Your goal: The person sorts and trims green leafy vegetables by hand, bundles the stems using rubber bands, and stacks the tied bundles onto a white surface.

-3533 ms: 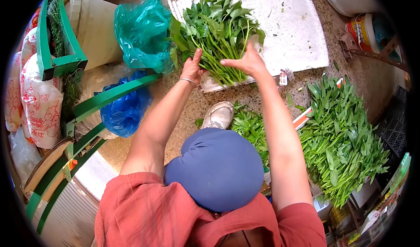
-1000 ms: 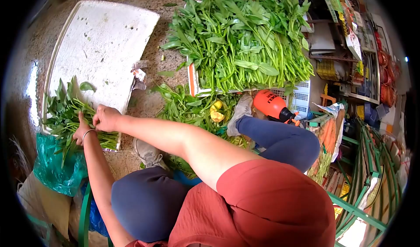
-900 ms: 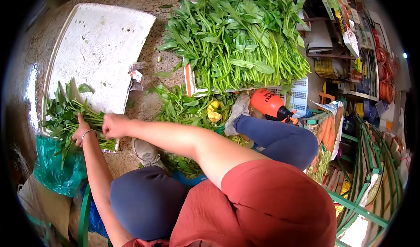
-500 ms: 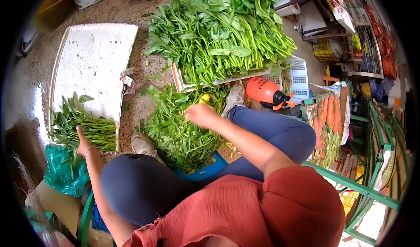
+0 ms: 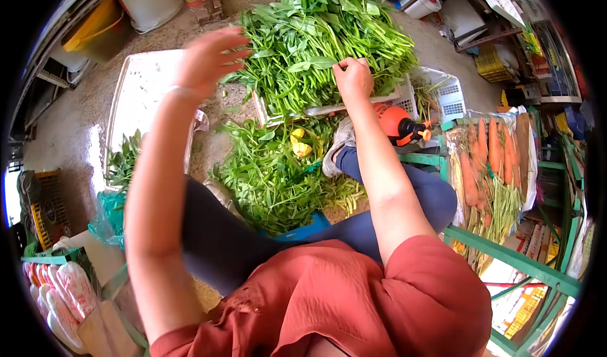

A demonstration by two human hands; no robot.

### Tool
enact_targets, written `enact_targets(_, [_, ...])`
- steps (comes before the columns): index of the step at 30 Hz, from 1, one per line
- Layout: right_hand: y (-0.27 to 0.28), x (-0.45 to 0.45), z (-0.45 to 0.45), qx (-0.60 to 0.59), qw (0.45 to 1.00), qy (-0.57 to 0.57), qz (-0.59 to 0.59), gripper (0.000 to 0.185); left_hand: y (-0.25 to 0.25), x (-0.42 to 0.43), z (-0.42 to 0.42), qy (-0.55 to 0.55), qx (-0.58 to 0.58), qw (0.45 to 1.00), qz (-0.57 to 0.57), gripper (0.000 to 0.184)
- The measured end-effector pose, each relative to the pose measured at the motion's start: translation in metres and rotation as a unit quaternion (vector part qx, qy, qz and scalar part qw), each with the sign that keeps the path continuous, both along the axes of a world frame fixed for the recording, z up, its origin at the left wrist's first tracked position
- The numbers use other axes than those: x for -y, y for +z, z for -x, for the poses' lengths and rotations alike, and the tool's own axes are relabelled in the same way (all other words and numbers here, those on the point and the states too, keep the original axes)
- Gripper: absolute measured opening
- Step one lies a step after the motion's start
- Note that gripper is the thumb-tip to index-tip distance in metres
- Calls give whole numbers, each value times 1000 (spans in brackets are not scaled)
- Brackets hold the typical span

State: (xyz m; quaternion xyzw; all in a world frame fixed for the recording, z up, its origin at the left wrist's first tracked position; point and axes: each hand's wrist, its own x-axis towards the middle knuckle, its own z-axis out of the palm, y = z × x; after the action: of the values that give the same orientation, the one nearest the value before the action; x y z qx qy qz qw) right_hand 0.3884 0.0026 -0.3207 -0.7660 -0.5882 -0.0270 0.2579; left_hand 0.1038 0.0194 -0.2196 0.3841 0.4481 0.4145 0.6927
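Observation:
A tall heap of long-stemmed leafy greens (image 5: pixel 297 35) lies ahead. My right hand (image 5: pixel 355 79) is at the heap's near right side, over the cut stems, with thumb and fingers pinched together. What is between them is too small to tell. My left hand (image 5: pixel 212 63), smeared by motion, is raised at the heap's left edge, fingers apart and holding nothing. Under my left forearm, a small bunch of greens (image 5: pixel 123 160) rests on a white board (image 5: pixel 142 79). Between my feet are loose leaves and stems (image 5: pixel 272 174) with a yellowish piece (image 5: pixel 301 147) on top.
An orange-red spray bottle (image 5: pixel 395 122) stands beside my right shoe, near a white plastic crate (image 5: pixel 450 98). Carrots (image 5: pixel 484 161) are stacked by a green metal frame (image 5: pixel 506 256) on the right. At left are a teal plastic bag (image 5: pixel 107 221) and a yellow bucket (image 5: pixel 98 35).
My left hand has left the small bunch on the white board and risen toward the big heap. My right hand has moved from above the loose leaves up to the heap's stems.

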Motion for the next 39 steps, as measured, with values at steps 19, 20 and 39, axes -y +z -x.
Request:
enact_targets(19, [-3,-6,6,9,999,42,-9,12,-154,-43,-155,81,233,960,132,14])
enact_targets(20, [-1,-4,9,5,998,38,-42,10,-158,-46,-155,84,236,959,132,14])
enact_targets(39, [20,-45,22,21,978,203,46,21,-157,-44,-144,21,219,972,80,22])
